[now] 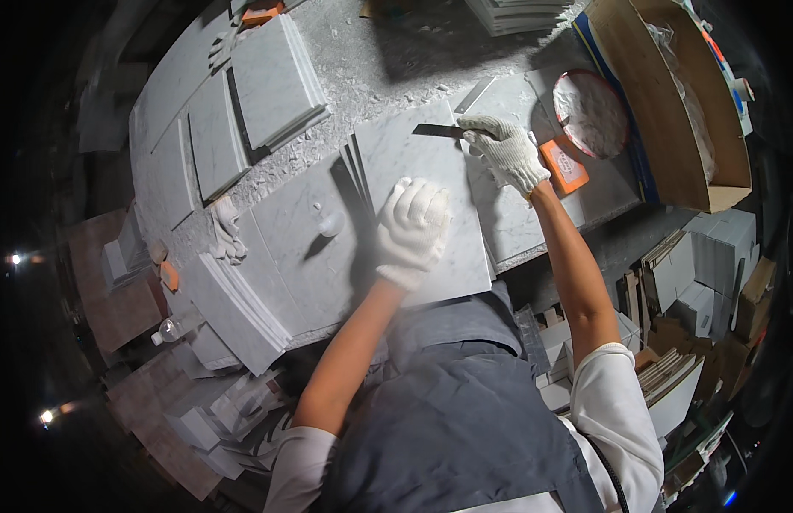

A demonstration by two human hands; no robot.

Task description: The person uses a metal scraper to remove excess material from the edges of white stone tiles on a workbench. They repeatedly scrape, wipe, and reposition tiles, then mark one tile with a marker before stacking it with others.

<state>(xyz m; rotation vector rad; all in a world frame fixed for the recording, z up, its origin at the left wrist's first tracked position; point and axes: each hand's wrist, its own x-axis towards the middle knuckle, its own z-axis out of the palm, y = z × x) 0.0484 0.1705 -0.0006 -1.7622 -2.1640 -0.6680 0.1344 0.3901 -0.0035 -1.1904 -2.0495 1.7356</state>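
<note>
A grey-veined white marble tile lies tilted on others in front of me, its near edge close to my apron. My left hand, in a white knit glove, rests on this tile with its fingers curled together; whatever they hold, if anything, is hidden. My right hand, gloved alike, grips a dark flat-bladed scraper, with the blade pointing left above the tile's far part. Left of my left hand, a small white bottle stands on another marble tile.
To the right are an orange block, a round red-rimmed dish of whitish material and a long cardboard box. Stacked tiles stand far left. White gloves lie near another stack. Chips and dust cover the worktable.
</note>
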